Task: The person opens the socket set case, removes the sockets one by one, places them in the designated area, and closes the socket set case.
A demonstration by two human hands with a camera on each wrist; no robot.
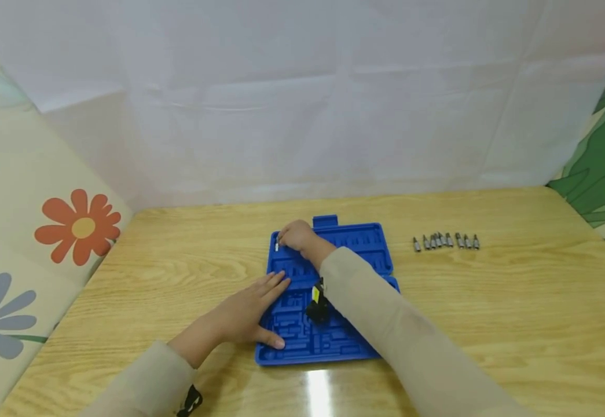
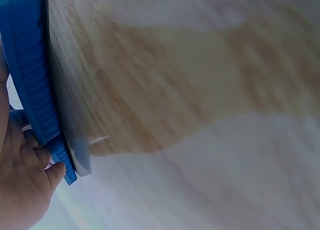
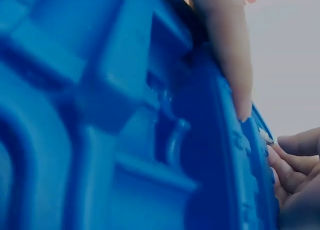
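A blue moulded tool case (image 1: 302,363) lies spread flat on the table, its hollows facing up. My right hand (image 1: 299,236) is over the far left corner of its far half, pinching a small silver bit socket (image 1: 277,245) at a slot there. In the right wrist view the bit socket (image 3: 265,135) shows at the fingertips of that hand (image 3: 300,175); its lower end is hard to make out. My left hand (image 1: 247,313) rests on the case's left edge, fingers extended and thumb spread towards the near corner. From the left wrist, the hand (image 2: 25,185) touches the case's side (image 2: 35,85).
Several silver bit sockets (image 1: 440,240) with dark tips stand in a loose row right of the case. A blue latch flap (image 1: 325,220) juts from the case's far edge. White cloth (image 1: 333,116) hangs behind the wooden table (image 1: 193,243); flower-patterned panels flank it.
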